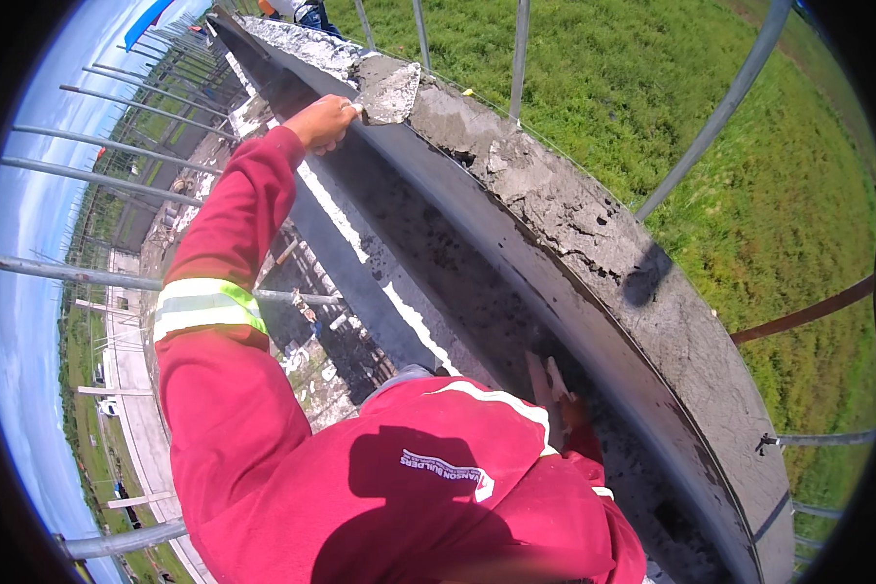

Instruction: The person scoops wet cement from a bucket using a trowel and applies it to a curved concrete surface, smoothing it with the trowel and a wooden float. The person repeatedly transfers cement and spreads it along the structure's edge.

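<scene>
My left hand (326,122), in a red sleeve with a reflective band, grips a trowel (391,94) whose mortar-smeared blade rests on the rough, cracked top of the grey concrete wall (584,234). Low in the middle, my right hand (574,414), partly hidden by my sleeve and shadow, holds a pale, flat wooden tool (540,380) down in the dark channel (438,243) along the wall's smooth inner face. A thin dark edge runs along that face, just below the crumbly top.
Metal scaffold poles (701,146) rise along the wall's outer side above grass (788,195); more poles (88,273) project on the left over a drop to rubble and a lower structure (127,370). A rusty bar (803,311) juts out right. A co-worker's legs (311,19) appear at the top.
</scene>
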`<state>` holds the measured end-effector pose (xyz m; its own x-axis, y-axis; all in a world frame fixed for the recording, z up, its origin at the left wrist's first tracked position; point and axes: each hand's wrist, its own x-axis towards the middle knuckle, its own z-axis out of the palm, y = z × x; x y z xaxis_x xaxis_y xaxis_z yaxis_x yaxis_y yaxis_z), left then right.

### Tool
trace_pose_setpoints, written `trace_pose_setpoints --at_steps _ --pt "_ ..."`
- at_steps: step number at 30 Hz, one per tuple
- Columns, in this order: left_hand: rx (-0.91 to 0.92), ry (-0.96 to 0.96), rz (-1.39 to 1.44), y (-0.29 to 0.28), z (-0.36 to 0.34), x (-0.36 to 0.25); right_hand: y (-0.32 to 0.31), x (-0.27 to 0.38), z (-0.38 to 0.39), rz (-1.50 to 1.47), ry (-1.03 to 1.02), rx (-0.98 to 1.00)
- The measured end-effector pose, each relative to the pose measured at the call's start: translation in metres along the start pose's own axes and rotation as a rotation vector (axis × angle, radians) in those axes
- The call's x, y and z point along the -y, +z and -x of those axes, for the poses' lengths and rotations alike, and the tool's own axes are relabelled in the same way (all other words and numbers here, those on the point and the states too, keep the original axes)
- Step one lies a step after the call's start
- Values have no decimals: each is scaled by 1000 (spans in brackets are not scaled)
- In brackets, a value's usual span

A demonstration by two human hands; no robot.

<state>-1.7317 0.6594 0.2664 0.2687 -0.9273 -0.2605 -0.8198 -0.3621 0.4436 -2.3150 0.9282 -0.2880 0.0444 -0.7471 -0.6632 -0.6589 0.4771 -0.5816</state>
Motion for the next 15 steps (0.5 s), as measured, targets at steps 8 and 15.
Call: trace_pose_setpoints --at_steps 8,15 --pt "62 134 -125 31 46 -35 30 -56 -45 115 -71 61" --pt "1 531 -185 57 83 -36 48 -33 -77 329 -331 -202"
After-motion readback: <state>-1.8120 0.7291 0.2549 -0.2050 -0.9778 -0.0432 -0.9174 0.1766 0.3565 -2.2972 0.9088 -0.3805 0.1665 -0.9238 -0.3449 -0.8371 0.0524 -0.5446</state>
